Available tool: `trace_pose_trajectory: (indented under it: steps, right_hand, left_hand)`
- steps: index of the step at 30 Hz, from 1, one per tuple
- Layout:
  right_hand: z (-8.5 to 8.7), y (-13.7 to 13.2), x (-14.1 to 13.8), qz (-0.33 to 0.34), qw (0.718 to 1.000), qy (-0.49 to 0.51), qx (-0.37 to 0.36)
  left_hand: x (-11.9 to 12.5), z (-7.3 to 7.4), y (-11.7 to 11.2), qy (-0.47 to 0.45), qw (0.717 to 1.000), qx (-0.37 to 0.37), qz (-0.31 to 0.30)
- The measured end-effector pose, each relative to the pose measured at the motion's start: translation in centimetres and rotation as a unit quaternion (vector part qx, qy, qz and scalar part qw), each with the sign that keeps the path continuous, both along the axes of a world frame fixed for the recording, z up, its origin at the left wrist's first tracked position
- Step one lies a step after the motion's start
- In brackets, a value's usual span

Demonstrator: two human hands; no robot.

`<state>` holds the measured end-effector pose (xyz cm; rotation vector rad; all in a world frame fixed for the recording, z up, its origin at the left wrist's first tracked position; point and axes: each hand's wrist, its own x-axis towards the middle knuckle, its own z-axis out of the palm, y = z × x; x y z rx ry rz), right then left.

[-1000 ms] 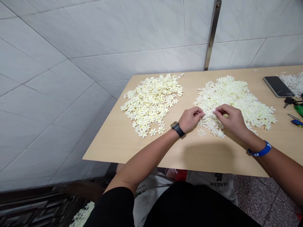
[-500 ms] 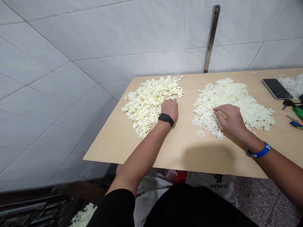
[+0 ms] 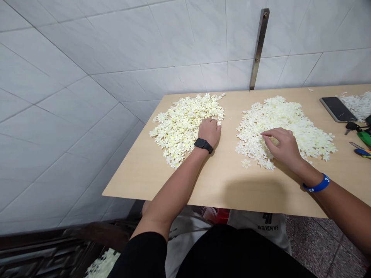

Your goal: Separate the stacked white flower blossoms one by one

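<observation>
Left hand [image 3: 209, 132] sits palm down at the right edge of the left heap of small cream-white fabric blossoms [image 3: 181, 129], its fingers [image 3: 209, 122] curled down and pressed together on the blossoms; whether they pinch any cannot be told, as the fingertips are hidden. A black smartwatch [image 3: 203, 145] is on that wrist. Right hand [image 3: 282, 146] is over the lower-left part of the right heap of cream-white fabric blossoms [image 3: 286, 119], with its fingers [image 3: 268, 133] loosely apart, the index reaching left and touching the blossoms. Any pinch there cannot be told either. A blue rubber wristband [image 3: 317, 184] is on that wrist. One loose cream-white blossom [image 3: 246, 163] lies just below the right heap, near the right hand but not touching it. Both heaps lie well apart on a pale wood-grain tabletop [image 3: 232, 189], set against a white tiled wall [image 3: 72, 116] with a vertical steel strip [image 3: 259, 50]. Toward the far right edge, a black smartphone [image 3: 337, 109] lies beside a third heap of white blossoms [image 3: 358, 106], with a bunch of dark keys [image 3: 351, 126] just below the phone. More blossoms [image 3: 102, 262] lie low at bottom left, below the table.
</observation>
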<state>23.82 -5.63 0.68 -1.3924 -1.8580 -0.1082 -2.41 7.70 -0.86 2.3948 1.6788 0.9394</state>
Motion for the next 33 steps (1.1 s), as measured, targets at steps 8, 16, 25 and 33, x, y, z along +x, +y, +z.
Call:
trace_pose_trajectory:
  steps: [8,16,25,33]
  right_hand:
    - [0.7,-0.6,-0.5,0.066,0.973,0.203,-0.084]
    - [1.7,-0.3,-0.5,0.179,0.847,0.377,-0.329]
    - [2.2,-0.9,-0.7,0.218,0.804,0.362,-0.419]
    - [2.3,-1.1,-0.5,0.259,0.822,0.300,-0.409]
  left_hand:
    - [4.1,0.5,-5.6,-0.127,0.930,0.146,-0.311]
    - [5.1,0.9,-7.5,-0.194,0.876,0.187,-0.399]
    - [5.2,1.2,-7.7,-0.123,0.853,0.253,-0.440]
    - [4.9,1.8,-8.1,-0.138,0.881,0.116,-0.438]
